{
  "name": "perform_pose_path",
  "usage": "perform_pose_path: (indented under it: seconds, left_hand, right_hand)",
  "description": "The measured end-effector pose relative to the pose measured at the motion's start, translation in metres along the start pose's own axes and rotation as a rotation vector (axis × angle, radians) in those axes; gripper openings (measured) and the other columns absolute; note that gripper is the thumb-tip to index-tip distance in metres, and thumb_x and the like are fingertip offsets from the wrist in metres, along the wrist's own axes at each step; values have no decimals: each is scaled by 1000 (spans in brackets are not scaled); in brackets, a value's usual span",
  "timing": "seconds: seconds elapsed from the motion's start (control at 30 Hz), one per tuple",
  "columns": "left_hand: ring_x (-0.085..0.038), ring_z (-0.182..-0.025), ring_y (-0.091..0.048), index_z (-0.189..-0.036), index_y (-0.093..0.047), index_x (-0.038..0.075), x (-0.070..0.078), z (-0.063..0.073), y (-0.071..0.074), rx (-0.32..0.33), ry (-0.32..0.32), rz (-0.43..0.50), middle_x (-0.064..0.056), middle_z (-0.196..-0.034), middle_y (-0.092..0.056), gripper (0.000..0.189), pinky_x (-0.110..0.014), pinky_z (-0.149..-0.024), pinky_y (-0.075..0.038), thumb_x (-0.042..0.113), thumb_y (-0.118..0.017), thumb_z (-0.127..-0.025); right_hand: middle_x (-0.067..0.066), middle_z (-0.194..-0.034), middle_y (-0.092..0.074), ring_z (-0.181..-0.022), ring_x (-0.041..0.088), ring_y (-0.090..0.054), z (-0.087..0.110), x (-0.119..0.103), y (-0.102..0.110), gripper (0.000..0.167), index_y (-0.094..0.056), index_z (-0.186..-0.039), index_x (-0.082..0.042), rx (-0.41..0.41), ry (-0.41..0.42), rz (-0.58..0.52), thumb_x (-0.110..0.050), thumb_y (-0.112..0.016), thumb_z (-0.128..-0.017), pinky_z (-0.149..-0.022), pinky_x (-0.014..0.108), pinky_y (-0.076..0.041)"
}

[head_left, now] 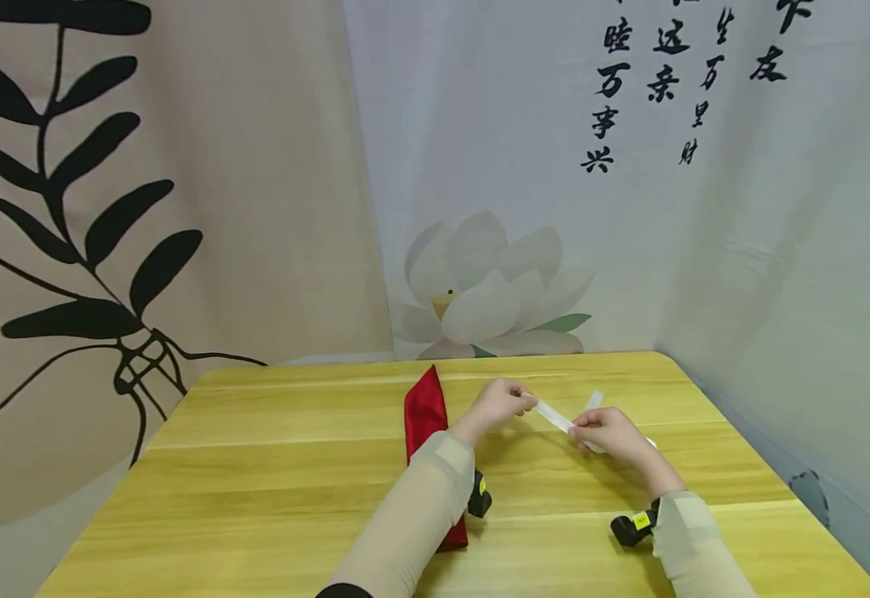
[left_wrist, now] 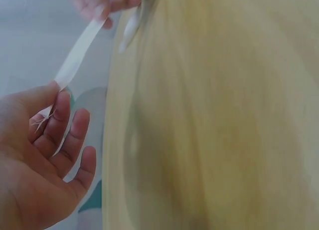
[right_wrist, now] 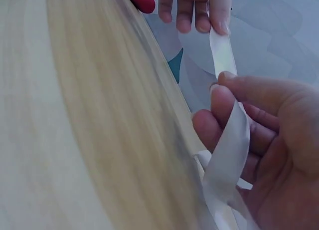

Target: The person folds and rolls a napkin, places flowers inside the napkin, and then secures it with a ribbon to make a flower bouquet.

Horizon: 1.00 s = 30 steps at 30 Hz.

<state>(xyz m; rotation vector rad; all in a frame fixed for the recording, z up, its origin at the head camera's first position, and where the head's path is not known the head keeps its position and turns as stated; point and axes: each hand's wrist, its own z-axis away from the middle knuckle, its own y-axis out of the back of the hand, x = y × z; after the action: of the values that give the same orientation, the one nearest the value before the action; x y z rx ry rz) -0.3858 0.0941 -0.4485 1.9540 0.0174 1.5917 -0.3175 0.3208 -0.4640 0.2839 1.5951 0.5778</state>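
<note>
A white ribbon (head_left: 554, 415) stretches between both hands above the table. My left hand (head_left: 503, 402) pinches its frayed end between thumb and forefinger, with loose threads showing in the left wrist view; the other fingers are loosely bent. A little way along, my right hand (head_left: 614, 433) pinches the ribbon between thumb and fingertips. From there the rest of the ribbon (right_wrist: 227, 160) hangs in a loose twist past the right palm, down toward the tabletop. Part of it is hidden behind the right hand in the head view.
A folded red satin cloth (head_left: 426, 411) lies on the wooden table (head_left: 271, 482), partly covered by the left forearm. Black wrist cameras sit at both wrists. Behind the table hangs a printed curtain (head_left: 495, 166) with a lotus and leaves.
</note>
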Motion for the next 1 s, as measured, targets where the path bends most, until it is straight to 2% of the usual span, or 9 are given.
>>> perform_pose_path:
  seconds: [0.13, 0.33, 0.4, 0.5, 0.63, 0.7, 0.77, 0.9, 1.0]
  left_hand:
    - [-15, -72, -61, -79, -69, 8, -3, 2, 17, 18, -3, -7, 2, -77, -65, 17, -24, -60, -44, 21, -68, -91]
    - [-21, -80, -64, -78, -66, 9, -10, 6, 45, 54, 24, -34, -1, -82, -66, 21, -27, -63, -44, 25, -68, -91]
    - [-21, -80, -64, -81, -68, 8, -12, 8, 56, 72, 33, -37, 0, -83, -66, 20, -28, -66, -46, 25, -68, -91]
    - [-20, -79, -63, -84, -69, 5, -17, 11, 71, 95, 35, -29, -1, -85, -66, 20, -31, -70, -48, 24, -67, -91]
    - [-20, -74, -62, -79, -65, 4, -27, 14, 90, 141, 15, -2, -5, -82, -65, 20, -37, -72, -52, 19, -68, -90]
    - [-24, -73, -61, -77, -64, 4, -32, 17, 98, 166, 13, 17, -8, -80, -65, 19, -38, -70, -52, 17, -68, -90]
    - [-31, -75, -61, -76, -64, 4, -36, 22, 107, 188, 22, 24, -13, -80, -65, 19, -34, -65, -51, 17, -69, -90]
    - [-39, -81, -61, -77, -65, 5, -42, 33, 124, 223, 56, 14, -19, -84, -67, 18, -26, -55, -41, 18, -69, -90]
    - [-39, -82, -62, -77, -65, 4, -48, 40, 136, 244, 70, 37, -19, -84, -67, 18, -34, -62, -49, 16, -69, -90]
  right_hand:
    - [10, -75, -66, -65, 16, -58, 0, 1, 0, 26, -65, -100, 11, -17, -8, -38, -15, -65, -94, -57, 28, -48]
    - [7, -70, -62, -62, 16, -53, -3, 5, 2, 30, -66, -98, 10, -51, -33, -87, -20, -67, -92, -53, 24, -41]
    - [7, -68, -61, -65, 19, -57, -3, 5, 3, 31, -67, -97, 9, -52, -1, -50, -21, -68, -92, -56, 26, -45]
    - [7, -67, -59, -65, 21, -59, -3, 3, 3, 32, -67, -96, 11, -65, 21, -56, -20, -67, -92, -60, 30, -50]
    - [8, -66, -57, -63, 20, -58, -3, 0, 3, 32, -65, -98, 14, -87, 22, -84, -18, -66, -93, -63, 33, -53]
    - [7, -66, -56, -63, 19, -57, -4, -2, 3, 33, -65, -99, 14, -97, 24, -82, -18, -66, -93, -64, 33, -53]
    - [7, -66, -55, -63, 20, -57, -7, -3, 2, 34, -67, -100, 12, -98, 13, -73, -21, -67, -92, -64, 34, -54]
    - [8, -66, -56, -63, 24, -60, -14, -5, 1, 36, -69, -101, 8, -107, 15, -31, -27, -68, -92, -62, 35, -53]
    - [11, -69, -60, -61, 26, -61, -19, -8, 0, 37, -70, -103, 6, -119, 10, -20, -29, -69, -91, -60, 35, -51]
